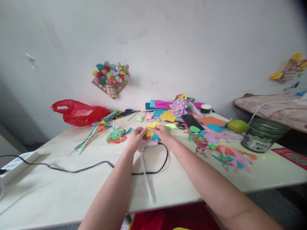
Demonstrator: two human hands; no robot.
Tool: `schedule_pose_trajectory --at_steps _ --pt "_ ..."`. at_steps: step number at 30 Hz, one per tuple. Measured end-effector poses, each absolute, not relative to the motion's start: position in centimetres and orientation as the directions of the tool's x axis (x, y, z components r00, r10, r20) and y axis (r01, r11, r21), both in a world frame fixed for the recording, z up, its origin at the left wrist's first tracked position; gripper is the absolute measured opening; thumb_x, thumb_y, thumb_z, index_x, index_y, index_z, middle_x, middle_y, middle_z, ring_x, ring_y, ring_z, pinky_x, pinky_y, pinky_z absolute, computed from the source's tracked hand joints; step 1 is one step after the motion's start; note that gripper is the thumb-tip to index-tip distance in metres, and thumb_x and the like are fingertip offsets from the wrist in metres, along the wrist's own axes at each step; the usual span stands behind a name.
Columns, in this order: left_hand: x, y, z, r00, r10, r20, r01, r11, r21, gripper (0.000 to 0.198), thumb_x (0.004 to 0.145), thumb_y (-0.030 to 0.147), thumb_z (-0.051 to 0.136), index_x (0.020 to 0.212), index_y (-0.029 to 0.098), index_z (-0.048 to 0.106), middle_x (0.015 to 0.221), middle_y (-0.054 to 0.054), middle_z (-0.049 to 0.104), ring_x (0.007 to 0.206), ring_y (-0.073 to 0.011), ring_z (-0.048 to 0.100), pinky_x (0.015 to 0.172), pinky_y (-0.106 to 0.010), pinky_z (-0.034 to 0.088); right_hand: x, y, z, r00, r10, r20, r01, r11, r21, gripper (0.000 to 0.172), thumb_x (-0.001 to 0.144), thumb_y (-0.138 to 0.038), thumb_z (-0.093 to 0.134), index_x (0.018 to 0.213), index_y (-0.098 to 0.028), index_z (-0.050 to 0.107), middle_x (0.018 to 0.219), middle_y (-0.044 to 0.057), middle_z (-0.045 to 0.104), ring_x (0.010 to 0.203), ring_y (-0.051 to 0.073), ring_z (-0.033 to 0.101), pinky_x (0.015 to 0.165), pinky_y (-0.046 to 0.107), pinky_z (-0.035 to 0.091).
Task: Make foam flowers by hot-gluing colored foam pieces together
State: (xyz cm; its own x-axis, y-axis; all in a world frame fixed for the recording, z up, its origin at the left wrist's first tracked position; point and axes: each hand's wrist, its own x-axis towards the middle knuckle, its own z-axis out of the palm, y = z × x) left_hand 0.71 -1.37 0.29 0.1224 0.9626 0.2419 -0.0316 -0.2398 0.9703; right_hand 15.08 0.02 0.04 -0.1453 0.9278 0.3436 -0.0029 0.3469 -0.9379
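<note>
Both hands meet over the middle of the table, with fingers pinched on a small yellow paper flower (150, 131). My left hand (137, 138) grips its left side, and my right hand (163, 134) closes on its right side. Just below them lies a white glue gun (150, 143), with a clear glue stick (146, 179) jutting toward the table's front edge. A blue piece (155, 137) shows beneath the right fingers. Left of my hands rest green and orange flower cutouts (116, 135). The fingertips partly cover the yellow flower.
A black cord (76, 171) runs left to a white power strip (20, 164). Thin strips (90, 140) and a red plastic bag (80, 111) lie left. Scissors (181, 125), a phone (192, 122), paper scraps (236, 156), a green fruit (237, 126) and a green jar (263, 135) occupy the right.
</note>
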Motion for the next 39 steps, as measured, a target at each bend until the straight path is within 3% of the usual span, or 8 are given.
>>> schedule_pose_trajectory --at_steps 7,17,22,32,39 --pt "0.89 -1.28 0.12 0.147 0.963 0.227 -0.033 -0.224 0.974 0.037 0.068 0.050 0.060 0.068 0.015 0.048 0.054 -0.002 0.061 0.047 -0.0143 0.060 0.048 -0.024 0.048 14.81 0.46 -0.48 -0.090 0.930 0.357 0.058 0.363 -0.930 0.046 0.052 -0.049 0.069 0.048 -0.018 0.036 0.047 -0.008 0.031 0.046 0.005 0.029 0.045 0.021 0.022" --pt "0.92 -1.33 0.15 0.153 0.963 0.221 -0.057 -0.214 0.975 0.038 0.067 0.051 0.061 0.068 0.015 0.048 0.055 -0.002 0.063 0.045 -0.0139 0.059 0.047 -0.024 0.048 14.85 0.89 -0.86 -0.141 0.939 0.315 -0.017 0.316 -0.949 0.041 0.053 -0.051 0.068 0.052 -0.015 0.048 0.049 -0.006 0.043 0.048 0.007 0.037 0.048 0.021 0.030" --pt "0.84 -1.35 0.27 0.137 0.967 0.215 -0.049 -0.211 0.976 0.039 0.066 0.052 0.061 0.067 0.016 0.048 0.053 -0.002 0.062 0.047 -0.0149 0.060 0.047 -0.024 0.047 15.05 0.41 -0.46 -0.160 0.932 0.326 -0.080 0.317 -0.945 0.040 0.061 -0.053 0.062 0.055 -0.015 0.050 0.054 -0.003 0.047 0.053 0.008 0.042 0.053 0.022 0.033" --pt "1.00 -1.42 0.22 0.162 0.964 0.209 -0.030 -0.207 0.978 0.036 0.066 0.049 0.062 0.068 0.016 0.049 0.053 0.000 0.060 0.046 -0.0137 0.059 0.047 -0.023 0.047 14.86 0.97 -0.92 -0.094 0.921 0.378 -0.020 0.377 -0.926 0.043 0.062 -0.049 0.062 0.049 -0.018 0.036 0.050 -0.007 0.029 0.049 0.006 0.027 0.047 0.022 0.022" --pt "0.89 -1.38 0.26 0.179 0.963 0.199 -0.040 -0.195 0.980 0.036 0.065 0.048 0.064 0.068 0.015 0.050 0.054 -0.001 0.060 0.047 -0.0135 0.059 0.049 -0.024 0.047 14.83 0.51 -0.51 -0.048 0.927 0.372 0.026 0.374 -0.927 0.042 0.062 -0.048 0.061 0.047 -0.017 0.037 0.048 -0.007 0.029 0.048 0.006 0.028 0.045 0.022 0.023"
